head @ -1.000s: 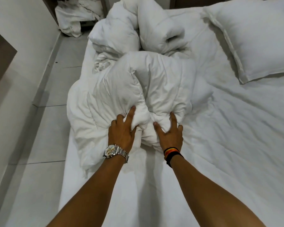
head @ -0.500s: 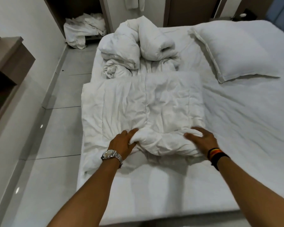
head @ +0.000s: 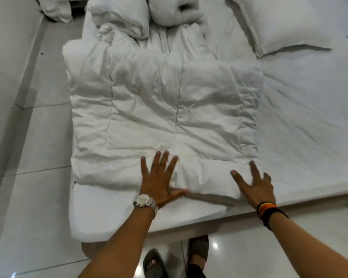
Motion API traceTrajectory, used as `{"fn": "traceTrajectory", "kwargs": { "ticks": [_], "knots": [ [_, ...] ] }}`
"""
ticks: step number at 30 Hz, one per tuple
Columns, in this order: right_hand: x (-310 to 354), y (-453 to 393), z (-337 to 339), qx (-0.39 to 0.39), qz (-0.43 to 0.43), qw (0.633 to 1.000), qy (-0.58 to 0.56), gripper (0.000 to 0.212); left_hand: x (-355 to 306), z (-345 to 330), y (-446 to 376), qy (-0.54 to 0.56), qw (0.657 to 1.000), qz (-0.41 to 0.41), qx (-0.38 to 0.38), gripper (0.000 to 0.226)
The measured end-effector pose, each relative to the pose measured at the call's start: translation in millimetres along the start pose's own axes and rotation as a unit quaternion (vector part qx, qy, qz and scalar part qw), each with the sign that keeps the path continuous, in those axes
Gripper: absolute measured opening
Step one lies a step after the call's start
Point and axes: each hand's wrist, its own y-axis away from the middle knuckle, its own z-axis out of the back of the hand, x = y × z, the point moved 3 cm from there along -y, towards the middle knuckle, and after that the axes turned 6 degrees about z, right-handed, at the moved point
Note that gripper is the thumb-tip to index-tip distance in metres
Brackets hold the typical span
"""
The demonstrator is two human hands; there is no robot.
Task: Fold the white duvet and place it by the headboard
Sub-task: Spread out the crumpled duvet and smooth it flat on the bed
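Pressing flat on the near edge of the white duvet (head: 165,109), the left hand (head: 159,178) has its fingers straight and fanned, thumb stretched out to the right along the fold's near lip. A silver watch (head: 144,200) sits on that wrist, and the forearm runs up from the near side, angled slightly right. Farther right, the right hand (head: 253,184) also lies spread, palm down on the duvet's near right corner, fingers pointing far and splayed, with dark and orange bands (head: 268,210) round the wrist. Neither hand grips any cloth. Half a second ago both hands were curled around a bunched roll at this edge; now that roll is smoothed down and the fingers have straightened. The duvet lies as a flattened rectangle on the bed (head: 309,127), toward its near left part, with a crumpled heap beyond it and a pillow (head: 285,23) at far right.
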Motion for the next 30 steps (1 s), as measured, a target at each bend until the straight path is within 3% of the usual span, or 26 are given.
{"fn": "traceTrajectory", "kwargs": {
  "ticks": [7,12,17,20,23,30],
  "knots": [
    [-3,-19,-25,-0.076,0.023,0.997,0.014,0.101,-10,-37,-30,-0.027,0.999,0.033,-0.028,0.099],
    [-3,-10,-12,-0.085,0.047,0.993,-0.065,0.087,-7,-13,-44,-0.053,0.998,-0.003,0.046,0.088],
    [-23,53,5,-0.054,0.045,0.996,-0.059,0.08,-13,24,35,-0.016,0.995,-0.018,0.101,0.085],
    [-45,91,22,-0.046,0.053,0.996,-0.052,0.078,-38,35,96,0.015,0.991,0.015,0.129,0.094],
    [-77,119,43,-0.047,0.055,0.997,-0.031,0.08,-75,38,140,0.042,0.986,0.045,0.156,0.086],
    [-133,137,83,-0.078,0.096,0.992,0.0,0.078,-144,32,183,0.078,0.981,0.104,0.143,0.074]
  ]
}}
